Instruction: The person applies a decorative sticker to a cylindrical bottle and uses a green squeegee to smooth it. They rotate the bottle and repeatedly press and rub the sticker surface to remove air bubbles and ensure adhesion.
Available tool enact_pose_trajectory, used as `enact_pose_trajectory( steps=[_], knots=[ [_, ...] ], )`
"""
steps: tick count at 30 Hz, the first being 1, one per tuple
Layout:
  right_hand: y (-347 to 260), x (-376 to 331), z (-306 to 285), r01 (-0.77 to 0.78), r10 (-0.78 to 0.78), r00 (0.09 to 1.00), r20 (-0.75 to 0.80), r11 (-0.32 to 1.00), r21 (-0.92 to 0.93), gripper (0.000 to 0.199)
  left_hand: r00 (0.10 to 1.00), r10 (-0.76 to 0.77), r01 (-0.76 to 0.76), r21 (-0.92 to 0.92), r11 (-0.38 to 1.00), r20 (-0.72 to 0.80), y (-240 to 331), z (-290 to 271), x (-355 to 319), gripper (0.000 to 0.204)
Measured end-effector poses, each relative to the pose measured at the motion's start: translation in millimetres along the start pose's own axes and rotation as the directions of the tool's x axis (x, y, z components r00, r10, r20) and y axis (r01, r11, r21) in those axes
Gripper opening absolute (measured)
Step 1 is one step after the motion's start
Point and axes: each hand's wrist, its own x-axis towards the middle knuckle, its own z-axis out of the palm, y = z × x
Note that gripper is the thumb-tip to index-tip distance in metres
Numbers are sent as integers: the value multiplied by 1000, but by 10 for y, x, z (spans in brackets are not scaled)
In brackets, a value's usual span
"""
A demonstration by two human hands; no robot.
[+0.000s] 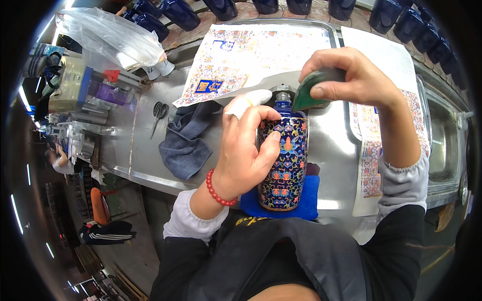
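A dark blue bottle [285,165] with a colourful floral pattern lies on a bright blue cloth [307,198], its neck pointing away from me. My left hand [246,145] grips it near the shoulder, thumb and index finger against the patterned side. White wrapping covers one or more fingers of this hand, and a red bead bracelet circles the wrist. Between the thumb and fingers of my right hand [346,80] is a thin green scraper [312,90]. Its lower edge comes down at the right of the bottle's neck, where I cannot tell if it touches.
Printed floral decal sheets [216,65] lie at the far side of the metal table, with more sheets [370,165] to the right. A grey-blue cloth [187,138] and black scissors [159,115] lie left. Several dark blue bottles [181,14] line the back. A sink [444,143] is at right.
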Motion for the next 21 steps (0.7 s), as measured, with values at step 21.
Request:
enact_pose_trajectory(
  steps=[21],
  knots=[
    [-506, -880, 864, -304, 326, 799, -505, 944, 127, 22, 936, 317, -352, 419, 837, 154, 79, -95, 527, 14]
  ],
)
